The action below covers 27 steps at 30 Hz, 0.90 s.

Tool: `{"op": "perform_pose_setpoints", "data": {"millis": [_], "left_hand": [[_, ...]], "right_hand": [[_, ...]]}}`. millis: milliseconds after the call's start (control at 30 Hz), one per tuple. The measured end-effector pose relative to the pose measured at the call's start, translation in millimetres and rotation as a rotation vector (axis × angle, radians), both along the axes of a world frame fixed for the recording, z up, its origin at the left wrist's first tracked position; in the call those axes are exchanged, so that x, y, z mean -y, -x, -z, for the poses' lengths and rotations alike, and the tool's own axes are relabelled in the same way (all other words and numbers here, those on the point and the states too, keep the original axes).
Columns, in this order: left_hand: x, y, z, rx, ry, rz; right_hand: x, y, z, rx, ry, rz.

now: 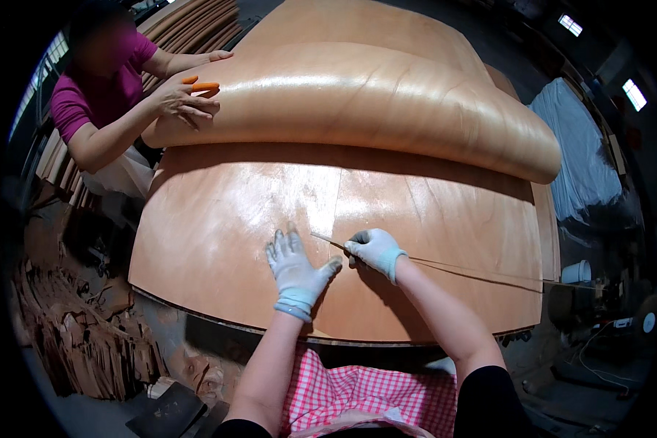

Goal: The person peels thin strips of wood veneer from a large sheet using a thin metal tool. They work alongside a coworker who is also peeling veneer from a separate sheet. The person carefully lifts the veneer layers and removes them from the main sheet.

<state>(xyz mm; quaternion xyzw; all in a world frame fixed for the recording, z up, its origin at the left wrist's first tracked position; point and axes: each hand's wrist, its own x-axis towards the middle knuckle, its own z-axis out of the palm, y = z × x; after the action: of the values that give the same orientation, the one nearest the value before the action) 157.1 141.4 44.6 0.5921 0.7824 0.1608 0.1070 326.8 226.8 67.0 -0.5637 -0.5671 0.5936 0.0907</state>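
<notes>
My left hand [297, 268], in a white glove with grey fingertips, lies flat with fingers spread on a wide sheet of light brown wood veneer [219, 252]. Just right of it, my gloved right hand [372, 250] pinches a thin veneer strip [327, 238]. One end of the strip sticks out toward my left hand; its long tail trails right across the sheet. A faint straight seam runs away from me between the hands. Beyond them, a large veneer sheet is curled over into a thick roll [358, 106].
At the far left a person in a magenta shirt [95, 98] touches the roll, an orange tool [203, 87] in one hand. Stacked veneer scraps [80, 328] stand at lower left. A white bucket [577, 272] and a plastic-covered pile [573, 153] are at right.
</notes>
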Motion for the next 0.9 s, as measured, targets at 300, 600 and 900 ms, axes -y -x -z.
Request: {"op": "perform_pose_setpoints", "data": {"millis": [300,600,900], "left_hand": [[2.8,-13.3,18.8,-0.085,-0.029,0.070],[3.8,-23.5,15.6,-0.089,-0.018,0.228],[7.7,-22.6,32.7,0.008,-0.089,0.087]], "right_hand": [[-2.5,4.5,14.4,0.128,-0.082,-0.095],[-2.1,2.7,17.0,0.151,-0.094,-0.080],[4.0,-14.8,3.4,-0.226,-0.028,0.021]]}}
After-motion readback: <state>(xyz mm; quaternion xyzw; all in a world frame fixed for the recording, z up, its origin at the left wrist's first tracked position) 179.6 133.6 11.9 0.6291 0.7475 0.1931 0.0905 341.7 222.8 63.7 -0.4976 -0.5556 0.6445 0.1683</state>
